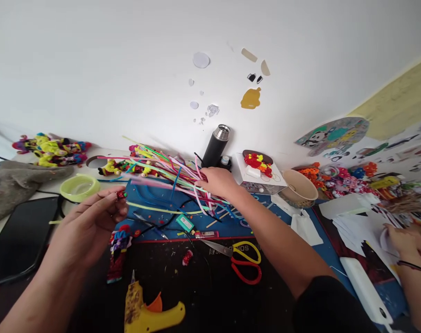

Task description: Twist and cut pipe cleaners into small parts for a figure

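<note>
My left hand, at the left, pinches a small red piece with a bit of green between thumb and fingers. Over the blue mat, my right hand is closed on a bundle of colourful pipe cleaners, whose long ends fan out to the left. Just below my left hand lies a small figure in red, blue and purple. A yellow glue gun rests at the front of the black mat. Scissors with yellow and red handles lie below my right forearm, near a small red fuzzy piece.
A black flask stands open against the wall. The left side holds a phone, a roll of tape and several finished figures. Rightward are a white box, a beige bowl and another person's hands.
</note>
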The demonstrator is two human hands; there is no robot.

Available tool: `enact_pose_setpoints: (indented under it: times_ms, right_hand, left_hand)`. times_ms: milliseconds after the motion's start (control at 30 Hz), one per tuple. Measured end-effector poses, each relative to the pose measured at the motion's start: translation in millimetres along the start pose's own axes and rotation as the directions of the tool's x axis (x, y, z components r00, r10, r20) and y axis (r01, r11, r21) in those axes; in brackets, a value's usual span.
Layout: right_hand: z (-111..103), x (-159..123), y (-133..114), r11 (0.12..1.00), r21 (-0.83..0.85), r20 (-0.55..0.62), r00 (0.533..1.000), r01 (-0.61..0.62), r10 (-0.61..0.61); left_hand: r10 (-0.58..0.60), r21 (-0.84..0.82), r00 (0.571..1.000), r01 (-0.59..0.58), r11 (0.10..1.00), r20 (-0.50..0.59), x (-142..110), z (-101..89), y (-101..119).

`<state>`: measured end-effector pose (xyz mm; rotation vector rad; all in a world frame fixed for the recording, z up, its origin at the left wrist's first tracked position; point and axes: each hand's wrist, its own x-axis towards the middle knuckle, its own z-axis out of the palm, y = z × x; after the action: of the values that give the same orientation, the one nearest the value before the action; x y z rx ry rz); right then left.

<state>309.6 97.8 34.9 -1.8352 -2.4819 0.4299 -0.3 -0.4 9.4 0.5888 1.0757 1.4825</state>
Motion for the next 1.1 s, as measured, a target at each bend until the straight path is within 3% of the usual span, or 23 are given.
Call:
enact_pose_setpoints:
  times_ms: [100,400,567,767,1000,1100]
  right_hand:
    - [0,-4,-2,0.998,-0.070,-0.086,0.996,-0.001,-0.005]
    - [-17,-20,14,0.987,0.142,-0.266,0.964,0.070,-0.031]
    - [-6,-40,4,0.985,0.114,-0.210,0.972,0.128,-0.102]
    - [10,-52,-13,0.986,0.069,-0.085,0.986,0.152,-0.146]
    - [47,-52,-21,0.985,0.025,-0.069,0.983,0.173,-0.171]
    - [58,-44,-26,0.993,-0.036,-0.090,0.989,0.116,-0.119]
  left_hand:
    - [-0.016,0.015,1.000,0.016,1.000,0.008,0,-2.0,-1]
    - [-0.038,0.060,0.999,0.038,0.997,-0.004,1,-1.5,-3]
    - [-0.037,0.085,0.999,0.039,0.996,-0.030,-6,9.1,5]
    - [-0.028,0.079,1.000,0.028,0.996,-0.006,-3,4.8,0]
    - [-0.017,0.099,1.000,0.016,0.995,0.007,-7,12.1,3]
    - [-0.024,0.121,1.000,0.022,0.992,0.018,-8,14.6,3]
